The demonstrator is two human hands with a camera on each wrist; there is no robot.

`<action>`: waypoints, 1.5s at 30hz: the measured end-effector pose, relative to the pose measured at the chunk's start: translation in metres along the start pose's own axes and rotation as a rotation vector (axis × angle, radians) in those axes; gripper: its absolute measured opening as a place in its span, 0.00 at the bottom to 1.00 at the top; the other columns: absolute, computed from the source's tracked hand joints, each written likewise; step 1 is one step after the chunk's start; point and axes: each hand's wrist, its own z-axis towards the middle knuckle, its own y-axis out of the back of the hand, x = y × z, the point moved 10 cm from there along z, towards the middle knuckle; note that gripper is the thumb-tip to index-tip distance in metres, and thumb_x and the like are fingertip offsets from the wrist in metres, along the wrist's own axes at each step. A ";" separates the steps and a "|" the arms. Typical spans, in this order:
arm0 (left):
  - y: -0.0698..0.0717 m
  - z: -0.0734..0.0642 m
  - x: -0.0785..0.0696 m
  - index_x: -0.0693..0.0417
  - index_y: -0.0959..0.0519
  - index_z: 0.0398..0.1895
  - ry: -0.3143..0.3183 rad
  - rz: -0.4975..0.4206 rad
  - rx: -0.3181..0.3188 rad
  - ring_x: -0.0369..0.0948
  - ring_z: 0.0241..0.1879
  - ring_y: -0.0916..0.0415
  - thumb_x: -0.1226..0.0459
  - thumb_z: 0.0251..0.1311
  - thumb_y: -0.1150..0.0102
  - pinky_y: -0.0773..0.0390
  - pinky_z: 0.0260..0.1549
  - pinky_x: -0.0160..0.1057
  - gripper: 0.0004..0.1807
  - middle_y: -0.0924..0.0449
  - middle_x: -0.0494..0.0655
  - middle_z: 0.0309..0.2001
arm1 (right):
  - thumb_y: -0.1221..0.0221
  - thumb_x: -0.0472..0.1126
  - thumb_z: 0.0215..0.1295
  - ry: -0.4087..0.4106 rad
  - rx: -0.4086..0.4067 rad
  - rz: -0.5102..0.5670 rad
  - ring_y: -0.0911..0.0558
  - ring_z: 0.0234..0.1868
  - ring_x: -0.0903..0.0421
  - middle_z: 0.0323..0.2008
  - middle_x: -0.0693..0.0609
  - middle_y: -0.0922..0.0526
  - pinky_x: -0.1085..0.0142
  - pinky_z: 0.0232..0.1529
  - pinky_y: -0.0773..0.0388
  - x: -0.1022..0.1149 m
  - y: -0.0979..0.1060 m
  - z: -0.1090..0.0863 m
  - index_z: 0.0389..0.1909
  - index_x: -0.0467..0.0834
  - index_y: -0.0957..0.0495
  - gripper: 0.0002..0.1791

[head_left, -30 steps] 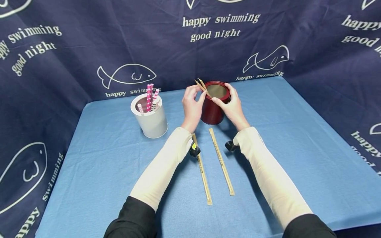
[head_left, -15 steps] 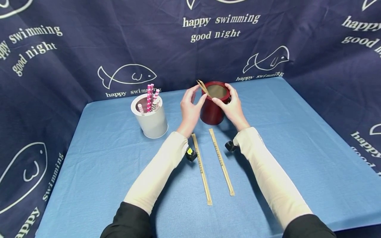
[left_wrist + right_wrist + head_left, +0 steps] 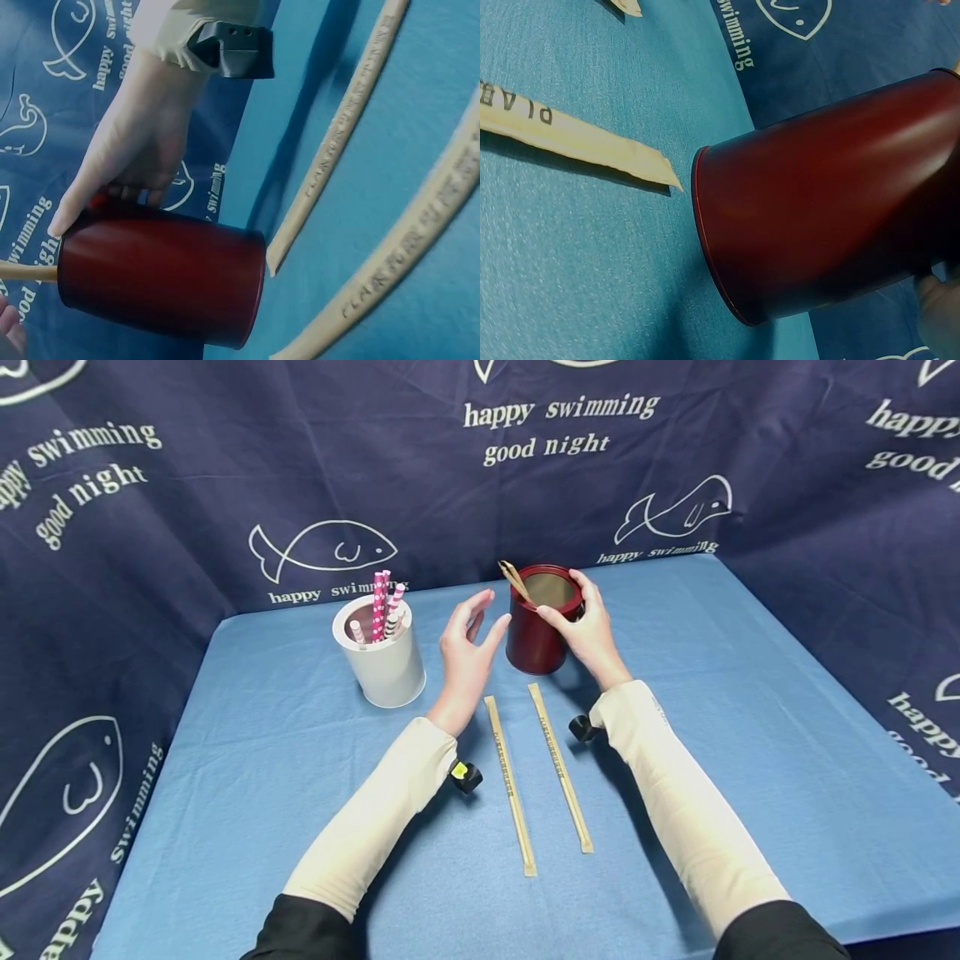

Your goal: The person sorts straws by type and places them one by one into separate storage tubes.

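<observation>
A dark red can (image 3: 534,643) stands upright at the back of the table. My right hand (image 3: 592,631) grips it near the rim, with the thumb on the near side and fingers on the right side. Paper-wrapped straws (image 3: 514,580) stick out of the can, leaning on its left rim; their lower ends are hidden. Left of the can, my left hand (image 3: 467,658) hovers apart from it, fingers and thumb spread with nothing between them. The left wrist view shows the right hand's thumb (image 3: 69,214) at the can's rim.
To the left stands a white can (image 3: 386,672) holding several pink and striped straws (image 3: 377,606). Two paper-wrapped straws, a left one (image 3: 512,789) and a right one (image 3: 560,768), lie on the blue tablecloth (image 3: 675,652). A dark blue printed curtain (image 3: 450,485) hangs behind.
My left hand has let go of the wrapped straws at the can's rim and moved left and toward me. The right hand has stayed on the red can.
</observation>
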 end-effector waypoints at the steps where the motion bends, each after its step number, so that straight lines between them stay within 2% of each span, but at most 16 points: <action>1: 0.001 -0.001 0.001 0.65 0.25 0.58 0.007 -0.004 -0.001 0.45 0.59 0.26 0.67 0.59 0.37 0.29 0.62 0.31 0.23 0.22 0.57 0.57 | 0.34 0.48 0.58 0.001 0.000 0.000 0.34 0.67 0.50 0.71 0.46 0.38 0.56 0.70 0.37 0.000 0.000 0.000 0.73 0.47 0.43 0.43; 9: 0.012 -0.007 0.013 0.66 0.25 0.56 0.099 -0.042 -0.021 0.51 0.58 0.24 0.66 0.59 0.36 0.25 0.60 0.45 0.23 0.21 0.61 0.56 | 0.34 0.47 0.58 0.008 -0.010 -0.012 0.34 0.67 0.50 0.70 0.45 0.38 0.56 0.69 0.37 0.001 0.001 0.000 0.72 0.47 0.42 0.43; 13: 0.015 -0.011 0.020 0.65 0.23 0.54 0.137 -0.004 -0.027 0.52 0.55 0.22 0.67 0.58 0.36 0.22 0.55 0.47 0.20 0.19 0.61 0.53 | 0.34 0.46 0.58 0.019 -0.008 0.000 0.34 0.67 0.49 0.70 0.44 0.37 0.57 0.69 0.37 0.002 0.001 0.000 0.72 0.45 0.42 0.43; 18: 0.018 -0.017 0.028 0.65 0.22 0.51 0.154 0.071 -0.022 0.56 0.51 0.21 0.68 0.57 0.35 0.20 0.51 0.50 0.18 0.18 0.63 0.49 | 0.34 0.45 0.58 0.031 -0.009 0.013 0.33 0.66 0.50 0.70 0.44 0.37 0.57 0.68 0.36 0.004 0.001 -0.001 0.72 0.44 0.42 0.43; 24: 0.020 -0.020 0.040 0.62 0.21 0.49 0.202 0.161 -0.011 0.51 0.45 0.18 0.66 0.56 0.34 0.18 0.46 0.46 0.17 0.17 0.62 0.47 | 0.34 0.46 0.58 0.031 -0.004 -0.003 0.34 0.67 0.49 0.70 0.44 0.37 0.56 0.69 0.36 0.005 0.001 0.000 0.72 0.44 0.42 0.43; 30: 0.020 -0.024 0.047 0.64 0.21 0.47 0.231 0.212 0.009 0.53 0.42 0.17 0.67 0.55 0.33 0.18 0.44 0.43 0.16 0.16 0.61 0.44 | 0.34 0.46 0.58 0.023 -0.005 -0.014 0.34 0.67 0.49 0.70 0.44 0.37 0.56 0.69 0.37 0.005 0.002 -0.002 0.72 0.45 0.42 0.43; 34: 0.022 -0.029 0.055 0.64 0.22 0.48 0.283 0.262 0.035 0.53 0.41 0.17 0.65 0.55 0.33 0.18 0.44 0.44 0.18 0.15 0.60 0.42 | 0.34 0.47 0.58 0.027 -0.006 -0.016 0.34 0.67 0.49 0.70 0.44 0.37 0.56 0.69 0.36 0.004 0.001 -0.001 0.72 0.45 0.42 0.43; 38: 0.024 -0.035 0.066 0.63 0.24 0.48 0.370 0.322 0.082 0.51 0.38 0.16 0.63 0.55 0.33 0.17 0.35 0.40 0.20 0.15 0.59 0.40 | 0.34 0.47 0.59 0.021 -0.002 -0.013 0.34 0.67 0.49 0.70 0.45 0.38 0.56 0.69 0.36 0.003 0.001 -0.001 0.72 0.46 0.42 0.43; 42: 0.023 -0.043 0.074 0.62 0.25 0.45 0.421 0.375 0.156 0.47 0.29 0.17 0.62 0.55 0.33 0.21 0.24 0.33 0.18 0.15 0.58 0.36 | 0.35 0.47 0.59 0.013 0.002 -0.009 0.34 0.67 0.49 0.70 0.45 0.38 0.56 0.69 0.36 0.002 0.001 -0.001 0.72 0.46 0.43 0.42; 45: 0.020 -0.049 0.079 0.61 0.26 0.43 0.458 0.377 0.219 0.43 0.22 0.19 0.62 0.55 0.33 0.20 0.22 0.34 0.17 0.17 0.56 0.32 | 0.35 0.47 0.59 0.012 0.003 0.001 0.33 0.67 0.49 0.70 0.45 0.38 0.56 0.69 0.36 0.002 0.001 -0.001 0.72 0.46 0.43 0.42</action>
